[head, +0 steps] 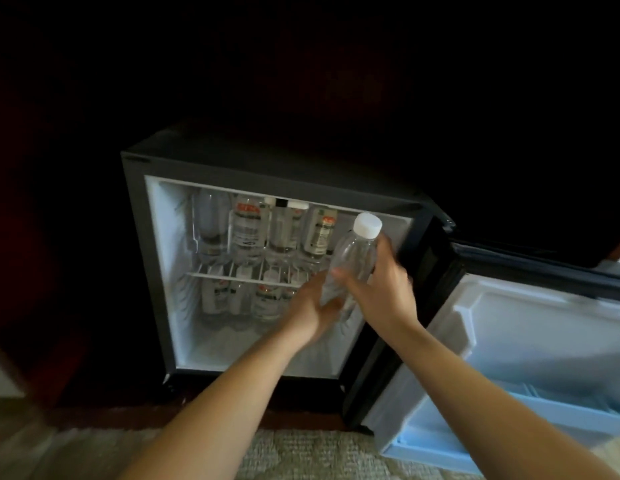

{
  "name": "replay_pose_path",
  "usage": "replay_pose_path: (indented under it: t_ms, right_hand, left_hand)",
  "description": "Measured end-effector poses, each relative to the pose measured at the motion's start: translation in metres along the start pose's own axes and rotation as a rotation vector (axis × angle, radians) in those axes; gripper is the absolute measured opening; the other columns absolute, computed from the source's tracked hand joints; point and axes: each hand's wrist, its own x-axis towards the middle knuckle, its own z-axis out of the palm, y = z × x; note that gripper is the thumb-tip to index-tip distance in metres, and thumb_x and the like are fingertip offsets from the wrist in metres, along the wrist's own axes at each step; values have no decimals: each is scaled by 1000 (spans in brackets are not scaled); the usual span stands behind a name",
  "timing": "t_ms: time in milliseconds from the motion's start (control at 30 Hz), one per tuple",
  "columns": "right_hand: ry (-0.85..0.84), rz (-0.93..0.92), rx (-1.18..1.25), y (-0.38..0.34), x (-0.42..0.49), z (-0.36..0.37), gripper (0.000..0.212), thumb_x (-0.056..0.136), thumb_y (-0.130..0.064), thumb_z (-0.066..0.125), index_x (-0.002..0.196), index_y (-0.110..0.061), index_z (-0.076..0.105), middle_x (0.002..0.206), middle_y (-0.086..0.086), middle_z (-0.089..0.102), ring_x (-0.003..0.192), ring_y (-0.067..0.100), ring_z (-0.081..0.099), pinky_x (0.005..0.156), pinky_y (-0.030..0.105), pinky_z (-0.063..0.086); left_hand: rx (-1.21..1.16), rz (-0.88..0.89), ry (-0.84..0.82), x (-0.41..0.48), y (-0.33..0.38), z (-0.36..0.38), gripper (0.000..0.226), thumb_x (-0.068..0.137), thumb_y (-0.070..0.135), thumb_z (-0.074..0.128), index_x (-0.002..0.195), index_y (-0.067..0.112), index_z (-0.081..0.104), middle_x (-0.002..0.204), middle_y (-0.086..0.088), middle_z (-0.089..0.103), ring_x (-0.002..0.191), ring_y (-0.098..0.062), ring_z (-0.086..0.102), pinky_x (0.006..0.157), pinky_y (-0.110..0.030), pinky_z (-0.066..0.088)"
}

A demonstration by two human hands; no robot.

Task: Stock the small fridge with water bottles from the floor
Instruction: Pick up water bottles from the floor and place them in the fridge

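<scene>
The clear water bottle [353, 261] you are holding is sitting upright, tilted slightly, in front of the open fridge [139, 188], at the right side of its opening. Its lower half is disappearing behind your hands and smearing into blur, so only the white cap [368, 225] and shoulder are reading clearly. Your right hand [381, 285] is wrapping around the bottle's middle, thumb across the front and fingers curling behind. Your left hand [312, 306] is lying against the lower left side with fingers fairly straight, open rather than gripping (the blur is making this less sure). Behind, the upper bottles [248, 230] are standing on the wire shelf [229, 278], and the lower bottles [267, 301] are showing as dim shapes, labels unreadable. The door [509, 327] is hanging open to the right, cut off by the frame's edge.
</scene>
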Motion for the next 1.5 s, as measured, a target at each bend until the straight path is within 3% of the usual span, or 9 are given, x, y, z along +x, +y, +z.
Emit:
replay_pose_path:
  t_ms: [67, 167, 267, 367, 567, 700, 800, 1200, 1500]
  right_hand:
    - [-12, 30, -2, 3, 8, 10, 65, 79, -46, 67, 130, -32, 27, 125, -2, 57, 111, 26, 57, 85, 46, 53]
    - [-28, 48, 22, 11, 22, 21, 62, 80, -40, 68, 129, -30, 30, 133, 0, 52, 120, 26, 52, 97, 46, 47]
    - [9, 84, 38, 16, 39, 27, 53, 80, -31, 71, 120, -23, 37, 124, 1, 56, 113, 23, 56, 89, 35, 48]
    - [73, 96, 33, 18, 51, 35, 54, 79, -32, 72, 121, -20, 40, 118, 5, 59, 109, 26, 59, 89, 41, 52]
    - [156, 138, 46, 17, 72, 50, 60, 82, -34, 67, 133, -19, 39, 123, 10, 58, 113, 29, 57, 91, 33, 45]
    - [135, 207, -22, 14, 79, 54, 56, 87, -38, 61, 133, -17, 38, 124, 9, 57, 115, 28, 56, 79, 25, 33]
    - [136, 226, -32, 13, 82, 56, 55, 88, -40, 59, 134, -17, 37, 122, 9, 58, 113, 28, 56, 81, 27, 38]
    - [176, 177, 56, 18, 86, 68, 58, 90, -35, 58, 138, -17, 32, 124, 12, 56, 112, 28, 57, 83, 28, 41]
    - [192, 157, 93, 26, 91, 78, 61, 89, -39, 58, 139, -21, 29, 128, 10, 52, 115, 26, 55, 88, 34, 45]
  left_hand:
    - [-54, -26, 11, 11, -5, 0, 37, 99, 29, 39, 134, 20, 47, 130, -6, 57, 121, -23, 54, 83, -20, 36]
    - [-153, -51, 37, 26, -11, 4, 45, 99, 38, 35, 141, 23, 42, 142, -1, 48, 133, -21, 44, 106, -28, 35]
    - [-236, -60, 56, 37, -12, 8, 44, 100, 34, 34, 143, 27, 38, 149, -7, 40, 136, -30, 40, 113, -48, 33]
    - [-319, -71, 53, 44, -14, 9, 43, 101, 32, 32, 144, 28, 34, 148, -17, 38, 135, -40, 37, 111, -57, 30]
    - [-505, -73, 43, 51, -14, 11, 46, 100, 40, 28, 144, 29, 34, 140, 14, 39, 130, -4, 34, 115, -34, 25]
    - [-573, -136, 34, 60, -15, 8, 49, 99, 46, 27, 143, 28, 36, 149, 3, 37, 138, -15, 32, 114, -36, 26]
    - [-599, -150, 42, 64, -14, 5, 47, 99, 44, 28, 141, 25, 40, 146, -1, 40, 136, -17, 36, 102, -29, 30]
    - [-659, -115, 15, 65, -11, 3, 52, 101, 44, 14, 144, 24, 34, 149, -3, 39, 138, -19, 34, 98, -28, 29]
    - [-636, -119, 34, 74, -14, 6, 52, 100, 45, 14, 146, 26, 31, 153, -2, 31, 142, -18, 27, 112, -35, 24]
